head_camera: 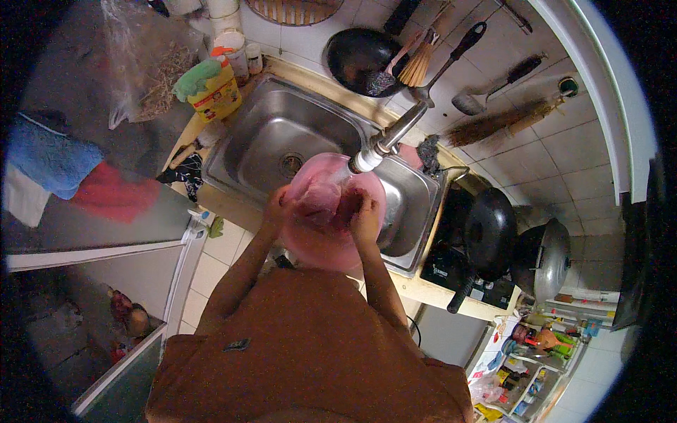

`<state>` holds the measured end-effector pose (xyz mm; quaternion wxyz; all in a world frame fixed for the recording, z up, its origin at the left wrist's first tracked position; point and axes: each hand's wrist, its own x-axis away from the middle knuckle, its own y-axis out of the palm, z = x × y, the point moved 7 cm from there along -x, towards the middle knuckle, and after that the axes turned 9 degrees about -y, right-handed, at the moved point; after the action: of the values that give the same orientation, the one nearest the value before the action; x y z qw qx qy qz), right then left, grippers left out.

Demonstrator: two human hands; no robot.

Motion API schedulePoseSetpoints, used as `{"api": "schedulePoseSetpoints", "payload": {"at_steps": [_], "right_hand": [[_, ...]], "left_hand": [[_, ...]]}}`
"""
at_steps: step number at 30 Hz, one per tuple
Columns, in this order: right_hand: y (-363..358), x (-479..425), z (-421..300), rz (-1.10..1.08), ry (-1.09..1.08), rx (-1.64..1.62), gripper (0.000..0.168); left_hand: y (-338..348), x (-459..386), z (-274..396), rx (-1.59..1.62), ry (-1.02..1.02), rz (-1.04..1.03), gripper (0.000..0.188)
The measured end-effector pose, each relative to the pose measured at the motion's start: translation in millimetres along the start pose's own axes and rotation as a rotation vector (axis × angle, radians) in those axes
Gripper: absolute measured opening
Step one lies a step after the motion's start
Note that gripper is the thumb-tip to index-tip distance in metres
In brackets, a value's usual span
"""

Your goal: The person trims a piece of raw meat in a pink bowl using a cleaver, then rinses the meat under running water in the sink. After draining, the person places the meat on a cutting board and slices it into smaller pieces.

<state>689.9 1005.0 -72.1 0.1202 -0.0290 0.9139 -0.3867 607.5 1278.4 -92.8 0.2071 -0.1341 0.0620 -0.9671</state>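
A pink plastic basin (322, 248) is in front of me, over the middle of a double stainless steel sink (301, 113). The faucet (396, 132) ends in a white spout (365, 161) above it, and water appears to run into the basin. On the basin's left rim, my left hand (275, 211) is closed. My right hand (365, 222) reaches over the right side, fingers bent down inside. Something dark and reddish lies by those fingertips; it is too blurred to name, and whether they hold it is unclear.
A yellow container (217, 98) with a green net scrubber (201, 76) stands left of the sink. A black wok (365, 61), brushes and ladles hang on the tiled wall (523, 148). To the right, a black pan (489, 232) sits on the cooktop (444, 254).
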Motion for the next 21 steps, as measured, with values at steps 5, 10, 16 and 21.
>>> {"api": "schedulePoseSetpoints", "payload": {"at_steps": [5,10,16,21], "right_hand": [[21,-8,-12,-0.239,-0.314,0.487,0.033],[26,-65,-35,-0.236,-0.192,-0.002,0.025],[73,-91,-53,-0.537,0.694,-1.675,0.015],[40,-93,-53,-0.536,0.676,-1.498,0.025]], "left_hand": [[-2,-2,4,-0.075,0.055,0.006,0.038],[-3,-8,4,-0.129,0.061,-0.054,0.035],[-6,-15,25,-0.183,0.124,-0.022,0.032],[21,-41,81,-0.104,0.439,-0.002,0.031]]}}
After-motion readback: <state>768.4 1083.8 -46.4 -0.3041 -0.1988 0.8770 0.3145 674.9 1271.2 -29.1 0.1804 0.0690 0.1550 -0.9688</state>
